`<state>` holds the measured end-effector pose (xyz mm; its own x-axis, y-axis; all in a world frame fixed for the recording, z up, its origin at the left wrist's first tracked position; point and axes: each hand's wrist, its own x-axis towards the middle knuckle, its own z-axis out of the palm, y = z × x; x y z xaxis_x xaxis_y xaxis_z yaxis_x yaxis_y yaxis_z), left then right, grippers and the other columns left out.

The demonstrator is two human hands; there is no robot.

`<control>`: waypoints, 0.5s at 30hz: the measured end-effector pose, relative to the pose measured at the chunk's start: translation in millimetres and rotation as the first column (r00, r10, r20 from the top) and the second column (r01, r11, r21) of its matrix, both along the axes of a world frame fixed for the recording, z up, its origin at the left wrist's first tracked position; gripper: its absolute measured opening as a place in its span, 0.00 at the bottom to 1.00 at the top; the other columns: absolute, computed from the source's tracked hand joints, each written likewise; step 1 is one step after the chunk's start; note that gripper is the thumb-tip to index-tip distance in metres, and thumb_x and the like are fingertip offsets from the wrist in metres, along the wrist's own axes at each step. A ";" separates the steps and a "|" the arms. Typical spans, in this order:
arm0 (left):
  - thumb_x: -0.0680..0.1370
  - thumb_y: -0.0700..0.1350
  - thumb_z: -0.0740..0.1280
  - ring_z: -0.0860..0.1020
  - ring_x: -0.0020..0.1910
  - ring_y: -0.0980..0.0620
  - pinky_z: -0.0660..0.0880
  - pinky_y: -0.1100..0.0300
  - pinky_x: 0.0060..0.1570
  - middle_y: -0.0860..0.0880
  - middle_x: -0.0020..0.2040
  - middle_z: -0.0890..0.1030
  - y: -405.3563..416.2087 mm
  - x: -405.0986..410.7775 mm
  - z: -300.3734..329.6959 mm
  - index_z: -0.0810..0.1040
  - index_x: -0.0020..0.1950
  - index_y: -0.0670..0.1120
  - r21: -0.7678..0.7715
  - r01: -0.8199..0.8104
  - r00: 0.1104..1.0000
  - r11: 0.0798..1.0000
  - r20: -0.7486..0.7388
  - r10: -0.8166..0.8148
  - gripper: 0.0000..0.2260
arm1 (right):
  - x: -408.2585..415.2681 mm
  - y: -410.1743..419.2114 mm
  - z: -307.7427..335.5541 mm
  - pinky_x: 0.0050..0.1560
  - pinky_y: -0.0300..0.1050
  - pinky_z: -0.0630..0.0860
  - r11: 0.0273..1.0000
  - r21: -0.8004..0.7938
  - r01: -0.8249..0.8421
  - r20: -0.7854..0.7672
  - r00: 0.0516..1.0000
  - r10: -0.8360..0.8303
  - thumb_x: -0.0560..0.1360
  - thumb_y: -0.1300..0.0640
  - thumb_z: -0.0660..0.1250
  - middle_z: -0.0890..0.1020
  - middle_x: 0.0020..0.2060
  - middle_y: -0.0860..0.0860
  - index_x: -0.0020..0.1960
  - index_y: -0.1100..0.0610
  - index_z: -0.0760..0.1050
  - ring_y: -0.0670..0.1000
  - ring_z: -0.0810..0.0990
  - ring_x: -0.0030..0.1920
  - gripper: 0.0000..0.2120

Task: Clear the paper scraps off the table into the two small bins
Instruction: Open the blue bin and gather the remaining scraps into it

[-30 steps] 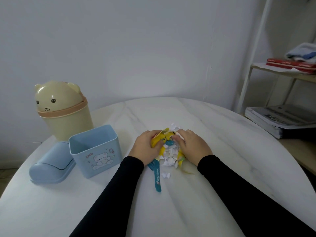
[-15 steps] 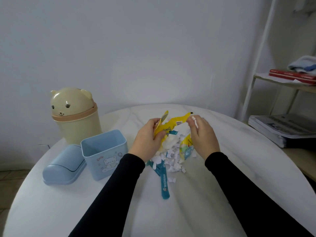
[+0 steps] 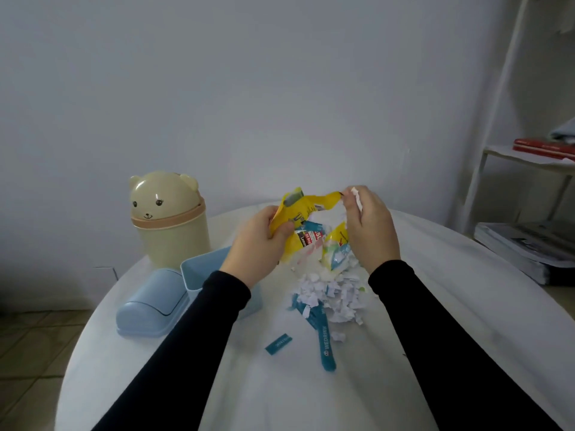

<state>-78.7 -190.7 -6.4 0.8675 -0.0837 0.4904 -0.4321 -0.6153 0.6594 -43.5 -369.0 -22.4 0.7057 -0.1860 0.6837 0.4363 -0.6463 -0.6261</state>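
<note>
Both hands are raised above the white round table (image 3: 404, 353), holding a bunch of yellow wrapper scraps (image 3: 298, 209) between them. My left hand (image 3: 258, 241) grips the left end; my right hand (image 3: 370, 228) pinches the right end along with a white scrap. A pile of small white paper scraps (image 3: 336, 293) lies below them, with a long teal strip (image 3: 325, 340) and a short teal piece (image 3: 278, 343) nearer me. The open blue square bin (image 3: 199, 275) stands left of my left forearm. Behind it stands the beige bear bin (image 3: 169, 219), lid on.
The blue bin's lid (image 3: 149, 306) lies on the table at the left edge. A metal shelf (image 3: 529, 157) with red books stands at the right, and a stack of magazines (image 3: 529, 247) lies beside the table's right edge.
Both hands have lifted from the pile on the table with the yellow wrapper scraps held between them. Small white scraps have dropped back onto the pile, and a short teal piece now lies apart.
</note>
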 end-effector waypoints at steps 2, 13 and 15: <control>0.80 0.45 0.63 0.73 0.25 0.58 0.72 0.65 0.27 0.54 0.33 0.75 14.3 -2.3 10.2 0.74 0.48 0.48 -0.044 -0.004 1.000 0.999 0.006 0.004 0.02 | 2.3 14.4 11.3 0.46 0.42 0.68 0.999 0.029 -0.023 0.025 0.999 0.022 0.82 0.49 0.53 0.78 0.48 0.52 0.56 0.55 0.74 0.50 0.75 0.48 0.15; 0.78 0.43 0.65 0.76 0.32 0.50 0.75 0.60 0.31 0.47 0.37 0.79 85.3 -0.5 13.5 0.76 0.49 0.44 -0.249 -0.107 0.992 0.963 0.033 0.118 0.03 | 10.8 141.3 23.1 0.46 0.33 0.65 0.931 0.263 -0.251 0.106 0.967 0.231 0.81 0.57 0.56 0.79 0.50 0.54 0.54 0.57 0.76 0.51 0.76 0.51 0.11; 0.78 0.42 0.65 0.76 0.34 0.51 0.75 0.58 0.34 0.47 0.37 0.79 88.3 2.5 4.7 0.76 0.47 0.46 -0.294 -0.101 0.993 0.950 0.035 0.116 0.02 | 8.5 158.8 10.4 0.45 0.34 0.64 0.930 0.256 -0.262 0.080 0.965 0.250 0.79 0.58 0.55 0.78 0.50 0.55 0.55 0.58 0.75 0.52 0.76 0.51 0.11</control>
